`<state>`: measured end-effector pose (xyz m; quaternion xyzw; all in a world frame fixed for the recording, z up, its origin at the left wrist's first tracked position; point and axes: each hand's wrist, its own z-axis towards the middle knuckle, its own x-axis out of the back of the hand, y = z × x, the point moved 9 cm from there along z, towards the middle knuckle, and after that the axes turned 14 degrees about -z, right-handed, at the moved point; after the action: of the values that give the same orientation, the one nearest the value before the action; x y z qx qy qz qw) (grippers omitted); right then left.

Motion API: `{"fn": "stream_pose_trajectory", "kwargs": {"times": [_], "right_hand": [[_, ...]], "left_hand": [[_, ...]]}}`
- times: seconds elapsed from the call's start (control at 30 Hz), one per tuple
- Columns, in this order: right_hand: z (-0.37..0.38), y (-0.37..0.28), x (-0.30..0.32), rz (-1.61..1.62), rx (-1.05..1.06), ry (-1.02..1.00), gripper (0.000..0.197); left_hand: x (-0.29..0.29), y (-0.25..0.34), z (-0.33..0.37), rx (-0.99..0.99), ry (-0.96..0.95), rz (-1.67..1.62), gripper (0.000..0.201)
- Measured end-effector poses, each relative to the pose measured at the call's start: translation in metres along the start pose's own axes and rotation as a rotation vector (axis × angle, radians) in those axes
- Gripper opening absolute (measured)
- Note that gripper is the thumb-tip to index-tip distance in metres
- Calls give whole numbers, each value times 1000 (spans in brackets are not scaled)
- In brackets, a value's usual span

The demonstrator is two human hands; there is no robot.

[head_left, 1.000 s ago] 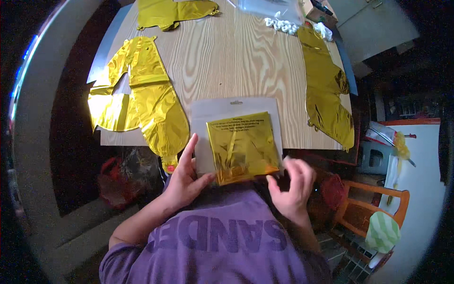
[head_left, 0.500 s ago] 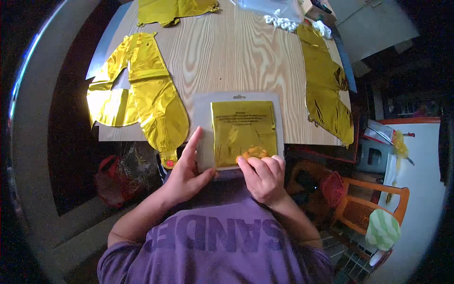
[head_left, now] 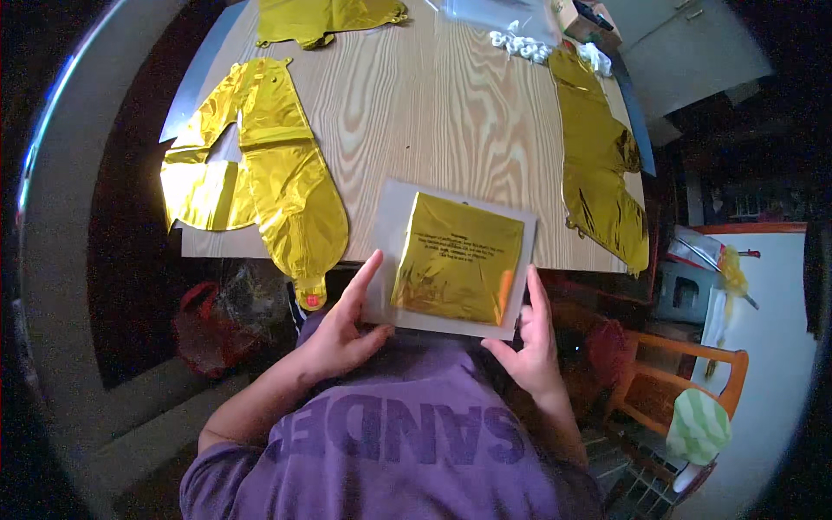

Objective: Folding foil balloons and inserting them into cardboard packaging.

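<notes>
A flat, translucent plastic bag lies tilted over the near edge of the table, a folded gold foil balloon inside it. Dark print runs across its upper part. My left hand holds the bag's left edge, the thumb at its lower left corner. On the other side, my right hand grips the right edge, with the thumb by the lower right corner. Some of the fingers are hidden behind the bag. Left of it, an unfolded flat gold foil balloon hangs its narrow end over the table edge.
More flat gold balloons lie along the table's right side and far edge. White ribbon-like bundles, clear plastic sheets and a small box stand far right. A wooden chair is right of me.
My right hand has left the bag's lower front and now holds its right edge, fingers stretched. The bag has turned clockwise and shifted slightly right and nearer.
</notes>
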<state>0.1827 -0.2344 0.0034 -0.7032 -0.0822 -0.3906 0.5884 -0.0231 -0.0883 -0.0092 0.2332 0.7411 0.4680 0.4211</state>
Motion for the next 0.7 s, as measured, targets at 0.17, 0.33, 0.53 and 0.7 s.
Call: {"fn": "stream_pose_trajectory", "kwargs": {"times": [0.17,0.33,0.53,0.7], "right_hand": [[5,-11,-1,-167,130,11,95],[15,-31,8,-301,156,25,82],[20,-21,13,-405,240,137,67],[19,-9,13,76,-8,282,58]], "left_hand": [[2,5,3,-102,-1,185,90],[8,-4,7,-67,32,123,86],[8,-7,13,66,86,-90,85],[12,3,17,-120,67,152,83]]}}
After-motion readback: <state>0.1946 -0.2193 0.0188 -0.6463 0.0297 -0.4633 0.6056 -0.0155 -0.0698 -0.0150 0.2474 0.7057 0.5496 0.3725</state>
